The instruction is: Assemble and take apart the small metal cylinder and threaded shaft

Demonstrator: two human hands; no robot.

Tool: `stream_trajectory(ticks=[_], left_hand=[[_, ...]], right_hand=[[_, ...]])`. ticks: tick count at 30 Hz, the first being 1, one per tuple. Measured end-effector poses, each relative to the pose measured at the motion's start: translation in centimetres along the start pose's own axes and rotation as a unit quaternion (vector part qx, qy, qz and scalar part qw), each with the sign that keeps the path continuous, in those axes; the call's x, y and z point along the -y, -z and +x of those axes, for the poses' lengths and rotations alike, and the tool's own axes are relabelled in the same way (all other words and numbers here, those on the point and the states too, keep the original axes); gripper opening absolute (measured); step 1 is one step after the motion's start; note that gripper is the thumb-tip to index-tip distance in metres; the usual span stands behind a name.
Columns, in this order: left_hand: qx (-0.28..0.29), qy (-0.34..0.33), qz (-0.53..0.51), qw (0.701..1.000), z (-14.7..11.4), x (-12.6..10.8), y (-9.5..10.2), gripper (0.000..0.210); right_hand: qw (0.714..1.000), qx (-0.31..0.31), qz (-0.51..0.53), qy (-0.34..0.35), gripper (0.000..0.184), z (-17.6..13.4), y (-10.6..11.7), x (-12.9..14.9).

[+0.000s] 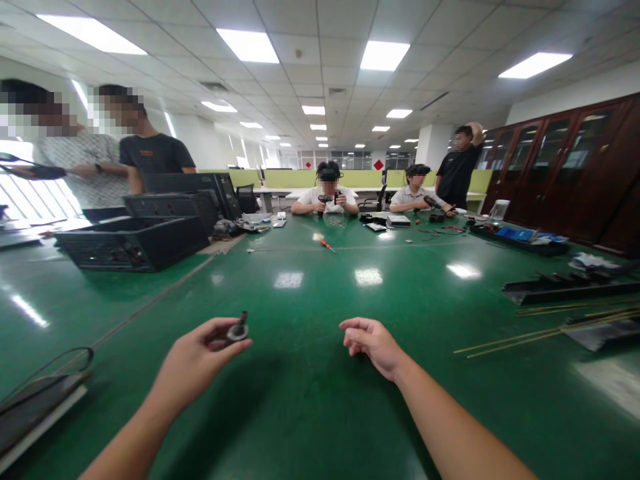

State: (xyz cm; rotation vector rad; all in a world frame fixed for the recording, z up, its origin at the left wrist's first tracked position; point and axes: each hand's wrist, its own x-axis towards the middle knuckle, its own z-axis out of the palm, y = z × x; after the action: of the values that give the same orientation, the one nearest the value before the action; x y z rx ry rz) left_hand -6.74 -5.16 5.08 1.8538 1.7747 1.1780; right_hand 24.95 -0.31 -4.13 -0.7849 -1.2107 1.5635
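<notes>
My left hand [193, 357] is closed above the green table [310, 393], with thumb and fingers around a small round metal part [239, 331]. This part has a pale ring and a dark stem that points up; my fingers hide the rest of it. To its right, my right hand [373, 343] hovers over the tabletop with its fingers loosely bent and a little apart. I see nothing in that hand. A gap of bare green surface lies between the two hands.
An orange screwdriver [327, 246] lies farther up the table. Black computer cases [133, 243] stand at the left, and a dark flat device [40, 407] lies near left. Thin brass-coloured rods [520, 340] and black trays [565, 288] are at the right. Several people are around the table.
</notes>
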Motion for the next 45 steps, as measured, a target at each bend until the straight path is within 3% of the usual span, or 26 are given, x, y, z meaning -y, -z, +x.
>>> stream_trajectory(ticks=[2, 5, 7, 9, 14, 22, 31, 45], left_hand=[[0.092, -0.016, -0.025, 0.995, 1.1, -1.1, -4.0, 0.043], [0.157, -0.08, -0.051, 0.983, 1.6, -2.0, -9.5, 0.037], [0.175, -0.118, -0.052, 0.976, 1.4, -1.6, -11.8, 0.032], [0.181, -0.127, -0.061, 0.973, 1.1, -0.7, -12.9, 0.035], [0.174, -0.087, -0.106, 0.975, 1.0, 0.8, -13.0, 0.031], [0.189, -0.137, -0.086, 0.969, 0.5, -0.3, -12.8, 0.025], [0.18, -0.153, -0.068, 0.969, 0.3, -0.4, -13.0, 0.025], [0.175, -0.149, -0.055, 0.972, 0.1, -0.4, -13.0, 0.024]], right_hand=[[0.998, -0.03, -0.03, 0.037, 0.041, 0.3, 0.3, -0.2], [0.985, -0.061, -0.131, 0.089, 0.04, 0.5, 0.6, -0.7], [0.968, -0.064, -0.22, 0.105, 0.045, 0.4, 0.4, -1.0], [0.949, -0.053, -0.288, 0.119, 0.052, 0.3, 0.0, -1.4], [0.923, -0.05, -0.357, 0.135, 0.054, 0.1, -1.0, -1.6], [0.906, -0.03, -0.398, 0.137, 0.025, -0.2, -1.5, -1.1], [0.915, -0.019, -0.38, 0.133, 0.013, -0.2, -1.6, -0.9], [0.909, -0.019, -0.394, 0.135, 0.011, -0.3, -1.6, -0.3]])
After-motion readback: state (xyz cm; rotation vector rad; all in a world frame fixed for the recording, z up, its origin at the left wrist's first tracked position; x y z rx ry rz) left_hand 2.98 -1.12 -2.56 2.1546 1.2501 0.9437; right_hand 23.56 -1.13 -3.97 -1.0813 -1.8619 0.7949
